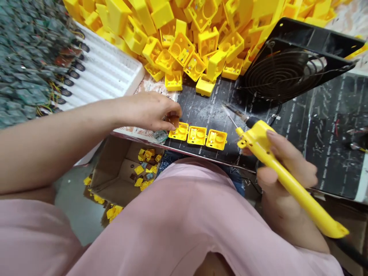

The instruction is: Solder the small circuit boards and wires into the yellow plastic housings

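My right hand (287,161) is wrapped round the yellow handle of a soldering iron (299,188). Its metal tip points up and left over the black bench, with a thin tube beside it. Three small open yellow plastic cases (197,135) stand in a row near the bench's front edge. At the leftmost one, my left hand (152,111) pinches a small brown board (173,121) between thumb and fingers, just above or touching the case. Part of that case is covered by the fingers. A small greenish circuit board (161,136) lies under my left hand.
A heap of yellow cases (184,50) fills the back. At the back right stands a black fan (287,73). On the left, a white foam tray (109,61) lies beside piled green circuit boards (25,65). Below the bench is a cardboard box (115,168) with yellow pieces.
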`<action>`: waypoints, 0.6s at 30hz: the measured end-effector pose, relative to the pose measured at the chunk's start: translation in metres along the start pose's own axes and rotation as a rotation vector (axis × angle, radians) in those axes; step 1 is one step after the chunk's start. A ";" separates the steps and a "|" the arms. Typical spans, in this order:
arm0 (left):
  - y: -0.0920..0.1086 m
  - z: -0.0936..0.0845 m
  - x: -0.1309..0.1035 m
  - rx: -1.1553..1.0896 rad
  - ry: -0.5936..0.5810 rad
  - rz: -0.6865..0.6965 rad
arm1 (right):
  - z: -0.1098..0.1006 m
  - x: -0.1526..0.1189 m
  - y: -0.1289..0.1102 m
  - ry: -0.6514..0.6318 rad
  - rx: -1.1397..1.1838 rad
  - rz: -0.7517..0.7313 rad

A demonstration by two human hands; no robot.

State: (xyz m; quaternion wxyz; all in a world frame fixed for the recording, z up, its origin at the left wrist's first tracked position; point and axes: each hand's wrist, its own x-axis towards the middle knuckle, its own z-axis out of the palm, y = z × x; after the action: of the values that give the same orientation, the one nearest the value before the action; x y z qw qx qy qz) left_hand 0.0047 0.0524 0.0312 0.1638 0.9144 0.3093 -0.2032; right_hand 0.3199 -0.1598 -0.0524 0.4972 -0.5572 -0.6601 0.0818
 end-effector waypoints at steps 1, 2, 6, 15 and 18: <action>0.004 0.007 -0.005 0.001 0.059 -0.015 | 0.006 0.006 -0.005 0.014 0.002 -0.036; 0.009 0.015 -0.009 0.020 0.149 -0.021 | 0.013 0.012 -0.010 0.014 0.016 -0.075; 0.021 0.054 -0.029 0.291 0.667 0.163 | 0.036 0.030 -0.018 -0.046 0.112 -0.153; 0.028 0.072 -0.049 -0.090 0.734 0.083 | 0.025 0.028 -0.020 0.041 0.024 -0.155; 0.038 0.062 -0.033 -0.141 0.627 0.011 | 0.021 0.030 -0.021 0.103 0.076 -0.120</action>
State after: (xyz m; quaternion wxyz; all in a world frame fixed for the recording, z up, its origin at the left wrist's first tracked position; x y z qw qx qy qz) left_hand -0.0118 -0.0195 0.0003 0.1244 0.9206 0.3529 0.1112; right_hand 0.2934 -0.1335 -0.0319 0.5552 -0.5008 -0.6624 0.0478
